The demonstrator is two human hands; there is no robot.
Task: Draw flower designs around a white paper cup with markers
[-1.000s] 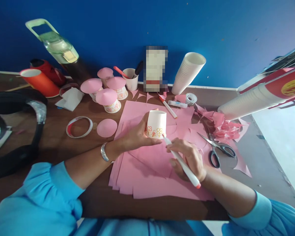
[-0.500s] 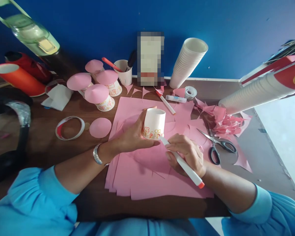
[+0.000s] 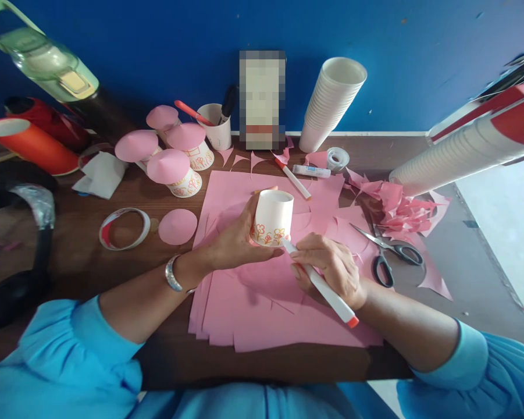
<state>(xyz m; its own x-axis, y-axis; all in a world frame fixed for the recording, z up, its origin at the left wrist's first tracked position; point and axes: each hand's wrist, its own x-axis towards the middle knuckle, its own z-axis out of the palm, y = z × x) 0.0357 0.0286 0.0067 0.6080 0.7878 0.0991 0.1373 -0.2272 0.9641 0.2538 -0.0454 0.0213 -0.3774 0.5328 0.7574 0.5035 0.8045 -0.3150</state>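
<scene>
A white paper cup [image 3: 274, 212] with orange and yellow flowers drawn along its lower edge is in my left hand [image 3: 238, 238], thumb beneath and fingers behind. My right hand [image 3: 329, 267] grips a white marker [image 3: 327, 291] with an orange end. The marker's tip meets the cup's lower right edge, beside the flowers. Under both hands lies a stack of pink paper sheets [image 3: 253, 320]. Several decorated cups with pink cone tops [image 3: 169, 167] stand to the left, near a pink paper disc [image 3: 178, 227].
Black-handled scissors [image 3: 390, 247] and pink scraps [image 3: 403, 212] lie to the right. Stacked white cups [image 3: 334, 99] stand at the blue wall, near a cup of pens [image 3: 220, 131]. Another marker [image 3: 294, 180], a glue stick [image 3: 312, 171] and tape rings [image 3: 124, 228] lie around.
The camera view has shifted slightly. Both hands keep their hold on the cup and the marker, and the marker's tip stays at the cup's lower edge.
</scene>
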